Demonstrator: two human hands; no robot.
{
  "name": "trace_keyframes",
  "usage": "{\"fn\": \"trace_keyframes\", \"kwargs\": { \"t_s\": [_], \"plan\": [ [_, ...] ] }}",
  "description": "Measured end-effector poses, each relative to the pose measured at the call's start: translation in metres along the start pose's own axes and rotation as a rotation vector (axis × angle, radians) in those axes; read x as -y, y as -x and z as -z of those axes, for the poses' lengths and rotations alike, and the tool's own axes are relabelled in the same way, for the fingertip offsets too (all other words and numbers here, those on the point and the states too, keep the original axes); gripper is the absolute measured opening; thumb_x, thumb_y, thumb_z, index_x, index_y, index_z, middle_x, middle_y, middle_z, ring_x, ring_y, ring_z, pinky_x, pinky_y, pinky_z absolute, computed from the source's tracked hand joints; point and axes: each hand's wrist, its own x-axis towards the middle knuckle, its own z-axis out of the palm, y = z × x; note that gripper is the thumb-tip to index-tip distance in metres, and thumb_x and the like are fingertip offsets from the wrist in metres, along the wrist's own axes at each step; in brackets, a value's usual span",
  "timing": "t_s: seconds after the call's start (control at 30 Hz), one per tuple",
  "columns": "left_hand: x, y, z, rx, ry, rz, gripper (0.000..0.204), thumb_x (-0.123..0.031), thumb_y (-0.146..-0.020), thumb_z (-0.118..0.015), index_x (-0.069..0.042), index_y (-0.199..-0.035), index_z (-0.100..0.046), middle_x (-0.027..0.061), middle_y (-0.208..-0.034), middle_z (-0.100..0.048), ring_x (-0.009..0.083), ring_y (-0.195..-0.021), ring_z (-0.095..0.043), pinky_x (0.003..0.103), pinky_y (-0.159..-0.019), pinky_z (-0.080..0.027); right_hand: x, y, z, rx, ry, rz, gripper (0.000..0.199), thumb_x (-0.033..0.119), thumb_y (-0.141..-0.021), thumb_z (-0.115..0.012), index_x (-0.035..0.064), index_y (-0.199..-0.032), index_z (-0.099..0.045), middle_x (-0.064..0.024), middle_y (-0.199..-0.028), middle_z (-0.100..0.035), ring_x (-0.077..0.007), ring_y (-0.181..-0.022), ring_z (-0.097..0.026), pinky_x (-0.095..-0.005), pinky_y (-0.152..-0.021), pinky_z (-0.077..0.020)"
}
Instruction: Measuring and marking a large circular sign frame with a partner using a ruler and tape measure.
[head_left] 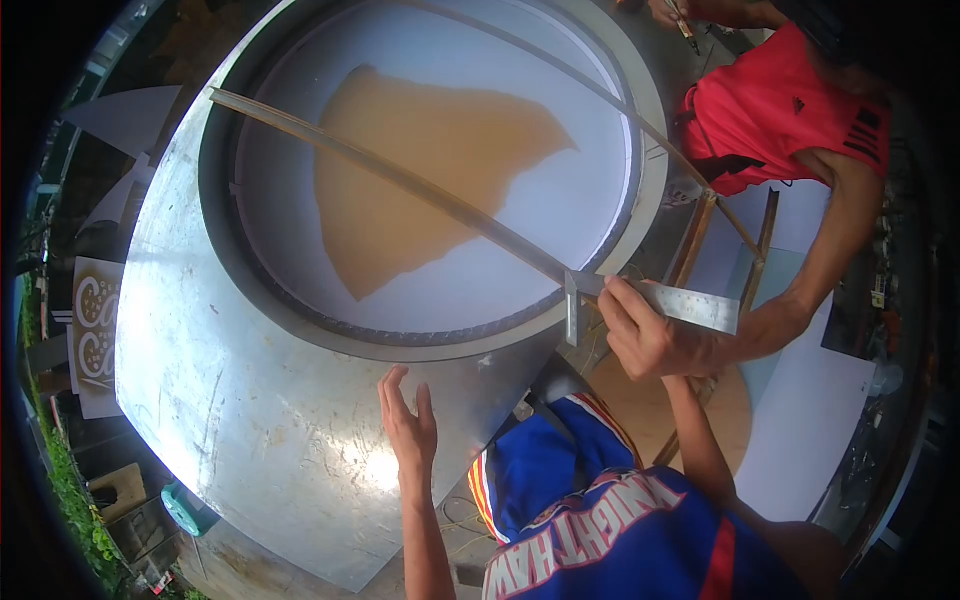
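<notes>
My left hand [408, 425] is open, its fingers raised and slightly apart. It hovers over or rests lightly on a shiny sheet-metal surface [290, 420], just below the rim of a large round metal ring [390, 350]. My right forearm [690, 420] reaches up and passes under a co-worker's hand [640, 335], so my right fingers are hidden. That hand, which seems to continue from the co-worker's forearm, grips a steel try square [700, 308] set against the end of a long rusty metal bar [400, 178]. The bar lies across the ring.
A second thin bar [560, 68] crosses the ring's far right. The ring's pale inside [280, 200] has a tan patch. A person in red [760, 110] stands at right, holding a slim tool [684, 28]. White panels [800, 440] and a teal tape reel [185, 508] lie around.
</notes>
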Motion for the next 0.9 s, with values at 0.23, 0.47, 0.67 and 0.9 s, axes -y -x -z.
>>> {"fn": "trace_keyframes", "kwargs": {
  "t_s": [0.23, 0.47, 0.67, 0.9],
  "plan": [
    [-0.018, 0.100, -0.014, -0.028, 0.036, 0.035, 0.030, -0.004, -0.087, -0.065, 0.000, -0.115, -0.055, 0.0197, -0.109, -0.059, 0.0385, -0.103, -0.058, 0.044, -0.087, -0.047, 0.207, -0.001, -0.071, -0.658, -1.526, -1.719, 0.027, 0.016, -0.092, -0.067, -0.0025, -0.112, -0.063, -0.0117, -0.101, -0.064, -0.0241, -0.097, -0.060, -0.0363, -0.087, -0.0459],
    [-0.066, 0.115, -0.027, -0.129, 0.038, -0.111, 0.034, -0.006, -0.083, -0.067, -0.002, -0.115, -0.056, 0.0190, -0.111, -0.059, 0.0386, -0.105, -0.057, 0.044, -0.089, -0.047, 0.213, -0.047, -0.044, -0.559, -1.927, -1.469, 0.039, 0.012, -0.087, -0.068, -0.0022, -0.120, -0.052, -0.0104, -0.105, -0.059, -0.0174, -0.086, -0.059, -0.0319, -0.076, -0.0479],
    [-0.082, 0.068, -0.061, -0.187, -0.024, -0.330, 0.049, -0.012, -0.080, -0.067, 0.000, -0.124, -0.050, 0.0182, -0.126, -0.052, 0.0360, -0.124, -0.045, 0.044, -0.103, -0.038, 0.266, -0.041, -0.043, -0.597, -2.059, -1.429, 0.040, 0.006, -0.085, -0.066, 0.0064, -0.121, -0.048, -0.0071, -0.106, -0.051, -0.0139, -0.089, -0.054, -0.0283, -0.080, -0.0456],
    [-0.062, 0.011, -0.099, 0.004, -0.246, -0.382, 0.054, -0.031, -0.082, -0.069, 0.002, -0.121, -0.051, 0.0172, -0.120, -0.057, 0.0324, -0.120, -0.051, 0.050, -0.098, -0.040, 0.318, 0.004, -0.043, -0.512, -2.104, -1.428, 0.038, 0.007, -0.083, -0.066, 0.0054, -0.117, -0.049, -0.0075, -0.104, -0.051, -0.0163, -0.092, -0.053, -0.0309, -0.082, -0.0450]
  ]
}}
